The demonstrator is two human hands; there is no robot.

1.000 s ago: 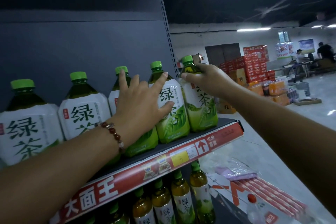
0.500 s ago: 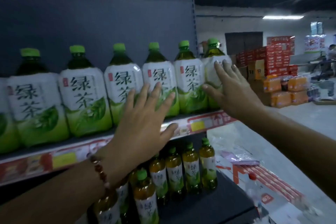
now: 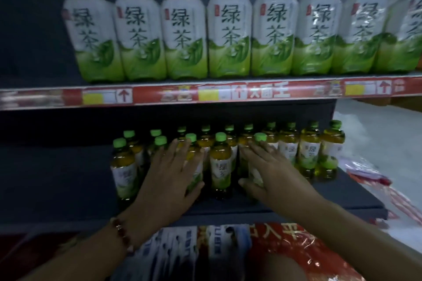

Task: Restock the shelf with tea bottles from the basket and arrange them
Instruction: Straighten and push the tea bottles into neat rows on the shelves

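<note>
Large bottles (image 3: 229, 29) read 绿茶; shelf strip (image 3: 262, 92) perhaps 大面王.

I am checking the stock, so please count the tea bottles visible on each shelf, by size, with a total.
Large bottles, upper shelf: 8
Small bottles, lower shelf, counted by visible caps (some blurred or hidden behind hands): about 15
Total: about 23

Large tea bottles (image 3: 229, 29), green-capped with white and green labels, stand upright in one touching row on the upper shelf (image 3: 205, 93). Small amber tea bottles (image 3: 220, 164) with green caps stand upright, clustered on the lower shelf (image 3: 68, 189).
</note>
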